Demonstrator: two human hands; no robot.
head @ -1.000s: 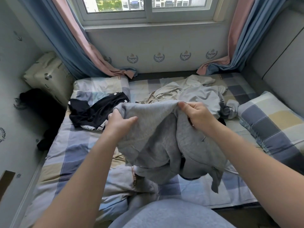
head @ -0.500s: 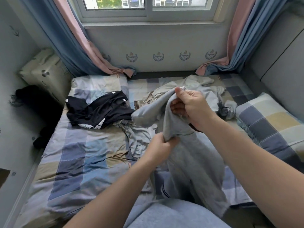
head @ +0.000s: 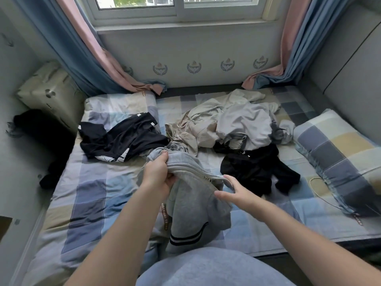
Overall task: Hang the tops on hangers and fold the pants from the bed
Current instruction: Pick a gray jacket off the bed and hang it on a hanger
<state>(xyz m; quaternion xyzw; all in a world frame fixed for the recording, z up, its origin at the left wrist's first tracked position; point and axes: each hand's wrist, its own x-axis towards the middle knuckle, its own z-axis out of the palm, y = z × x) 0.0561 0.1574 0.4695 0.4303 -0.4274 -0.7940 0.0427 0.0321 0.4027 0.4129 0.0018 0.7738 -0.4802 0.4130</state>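
Observation:
A grey zip-up top (head: 191, 205) with a dark striped hem lies bunched on the bed's near middle. My left hand (head: 158, 174) grips its upper edge beside the zipper. My right hand (head: 233, 191) pinches the cloth at the zipper's other end, thumb under and fingers over it. A black garment (head: 121, 139) lies to the left behind it. A beige hoodie (head: 198, 124) and a light grey garment (head: 247, 124) are heaped at the far middle. Another black garment (head: 253, 168) lies right of my hands.
The checked bed sheet (head: 90, 195) covers the bed. A checked pillow (head: 338, 157) lies at the right and another (head: 119, 106) at the far left. A white cord (head: 317, 188) lies near the right pillow. Curtains (head: 99, 58) hang onto the bed's far edge. A dark bag (head: 41, 137) sits beside the left wall.
The grey top has come down from in front of me onto the bed. My left hand has moved up to its top edge and my right hand has dropped to the zipper end.

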